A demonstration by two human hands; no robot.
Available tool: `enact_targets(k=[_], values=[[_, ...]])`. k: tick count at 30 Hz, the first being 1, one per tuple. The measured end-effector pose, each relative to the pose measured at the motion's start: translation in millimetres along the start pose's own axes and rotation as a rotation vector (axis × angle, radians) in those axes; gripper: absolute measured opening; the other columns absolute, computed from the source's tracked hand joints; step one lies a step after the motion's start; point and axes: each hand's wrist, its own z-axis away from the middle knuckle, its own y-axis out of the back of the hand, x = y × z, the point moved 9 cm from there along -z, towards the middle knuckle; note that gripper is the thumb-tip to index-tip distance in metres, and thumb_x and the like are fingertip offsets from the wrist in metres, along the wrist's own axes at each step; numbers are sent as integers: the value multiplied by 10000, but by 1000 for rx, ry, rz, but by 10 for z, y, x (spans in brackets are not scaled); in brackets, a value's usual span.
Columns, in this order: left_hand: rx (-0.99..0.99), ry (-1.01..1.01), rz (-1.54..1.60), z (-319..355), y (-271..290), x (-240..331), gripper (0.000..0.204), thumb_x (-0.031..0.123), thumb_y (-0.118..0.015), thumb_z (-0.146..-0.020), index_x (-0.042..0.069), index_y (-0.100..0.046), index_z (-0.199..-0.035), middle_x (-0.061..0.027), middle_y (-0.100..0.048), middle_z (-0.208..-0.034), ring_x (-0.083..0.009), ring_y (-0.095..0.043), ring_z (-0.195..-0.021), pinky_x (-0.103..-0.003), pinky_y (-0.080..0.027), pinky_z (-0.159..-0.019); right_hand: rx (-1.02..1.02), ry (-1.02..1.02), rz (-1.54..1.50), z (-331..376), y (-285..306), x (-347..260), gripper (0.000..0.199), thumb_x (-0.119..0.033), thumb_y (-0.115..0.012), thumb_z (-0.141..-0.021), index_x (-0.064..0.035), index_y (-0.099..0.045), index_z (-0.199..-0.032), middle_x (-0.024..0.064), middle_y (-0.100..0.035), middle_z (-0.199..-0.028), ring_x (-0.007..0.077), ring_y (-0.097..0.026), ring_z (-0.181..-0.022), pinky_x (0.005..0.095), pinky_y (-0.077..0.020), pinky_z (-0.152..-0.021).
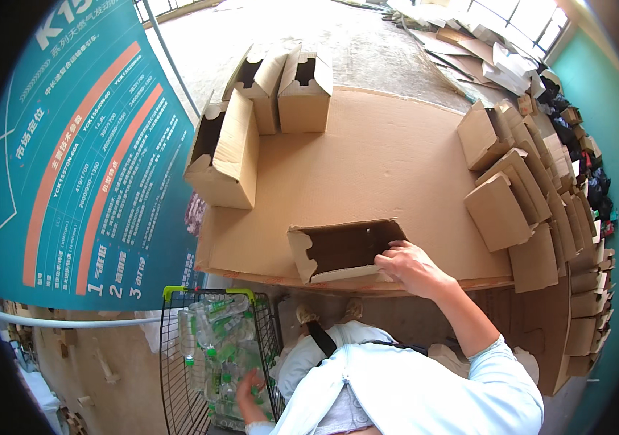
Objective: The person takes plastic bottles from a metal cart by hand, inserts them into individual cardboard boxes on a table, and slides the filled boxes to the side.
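An open-topped cardboard box (pixel 300 255) stands at the near edge of the cardboard-covered table, its dark inside facing up. My right hand (pixel 412 268) is closed on the right end of this box, with the fingers over its rim. Low on the left, my left hand (pixel 249 389) reaches down into a black wire cart (pixel 171 384) with green corners. Clear plastic bottles (pixel 226 341) with green caps fill the cart around that hand. The left fingers are small and blurred there, so their grip on any bottle cannot be made out.
Three upright cardboard boxes (pixel 233 163) stand at the table's far left. Many flattened or open boxes (pixel 501 210) lean in rows along the right side. A large teal banner (pixel 92 181) rises at left. Scrap cardboard (pixel 469 51) is piled at the back right.
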Motion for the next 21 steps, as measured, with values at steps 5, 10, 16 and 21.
enact_targets(k=[5,10,16,21], values=[[-142,3,500,21,699,68,500,469,-739,-816,14,-622,-986,-74,-657,-891,-204,-627,-802,-354,-491,-695,-39,23,-22,-22,-40,4,250,107,-612,-776,-25,-589,-986,169,-646,-894,334,-637,-995,451,-379,-1115],[-300,-812,487,607,-431,2916,875,501,-788,-752,35,-410,-1388,-103,-541,-1280,-263,-511,-1156,-447,-424,-969,-95,91,6,-78,-74,12,197,21,-645,-809,-37,-577,-985,139,-636,-898,325,-630,-988,465,-374,-1109],[-757,-1188,359,1187,-2314,4997,934,404,-871,-657,61,-388,-1379,-144,-513,-1249,-310,-480,-1237,-481,-386,-1078,-38,123,-6,-47,-48,20,208,43,-612,-790,-35,-582,-980,130,-615,-829,311,-638,-934,465,-387,-1094],[-875,-1023,-225,1170,-3517,4903,741,315,-872,-665,22,-525,-1251,-127,-621,-1155,-215,-587,-1089,-363,-473,-958,53,105,31,-29,54,61,166,-2,-624,-796,-54,-595,-951,104,-618,-816,282,-641,-890,412,-445,-964]])
